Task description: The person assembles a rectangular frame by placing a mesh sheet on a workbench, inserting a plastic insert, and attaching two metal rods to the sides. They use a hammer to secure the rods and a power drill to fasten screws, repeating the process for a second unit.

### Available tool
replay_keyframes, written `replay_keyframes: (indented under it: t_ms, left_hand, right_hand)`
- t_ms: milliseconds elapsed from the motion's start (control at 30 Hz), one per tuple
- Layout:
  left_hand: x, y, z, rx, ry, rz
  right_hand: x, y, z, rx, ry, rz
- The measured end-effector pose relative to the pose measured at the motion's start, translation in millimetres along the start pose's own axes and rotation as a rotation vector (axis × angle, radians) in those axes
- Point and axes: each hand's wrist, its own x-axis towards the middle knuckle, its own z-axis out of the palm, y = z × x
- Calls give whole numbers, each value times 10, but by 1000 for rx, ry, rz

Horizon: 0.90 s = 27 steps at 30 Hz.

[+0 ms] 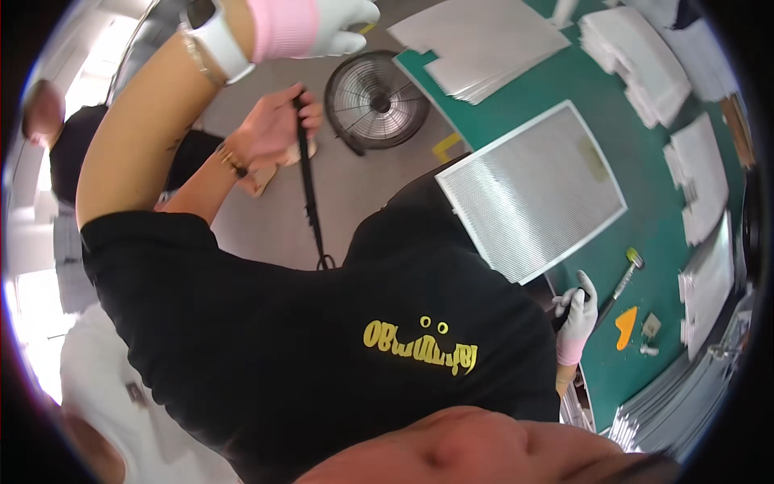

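Note:
My left hand [339,28], in a white glove with a pink cuff, is raised at the top edge, partly cut off. Its visible fingers are apart and nothing shows in them. At the table's near edge, my right hand [577,319] wears a matching glove; its fingers are bent around something dark that I cannot make out. Beside it lies a hammer [621,282] with a yellow-green head. A framed metal mesh panel [532,194] rests on the green table [516,105]. Another person's bare hand [278,129] grips a black strap [310,189] near my left side.
Stacks of white sheet parts [484,44] lie on the table's far side, with more shaped stacks [637,60] along its right. An orange scraper [625,327] lies near the hammer. A round floor fan [379,103] stands beyond my body. People are close by on the left.

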Motion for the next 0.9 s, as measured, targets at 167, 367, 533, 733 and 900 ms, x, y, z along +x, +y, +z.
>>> replay_keyframes:
  t_ms: [167,367,533,733,900]
  left_hand:
    - [-753,352,-25,-240,-277,-446]
    - [-979,1509,312,-464,-955,-706]
    - [-1188,1575,1623,-1170,-253,-931]
    - [-584,1848,1921,-2198,513,-1085]
    - [-281,1997,1941,-2093,795,-911]
  right_hand:
    - [148,-51,48,-104,-121,-6]
    - [234,-101,83,-111,-151,13]
    - [103,37,88,-65,-78,-24]
    - [-37,65,183,-31,135,20]
    - [-229,94,252,-206,222,-12]
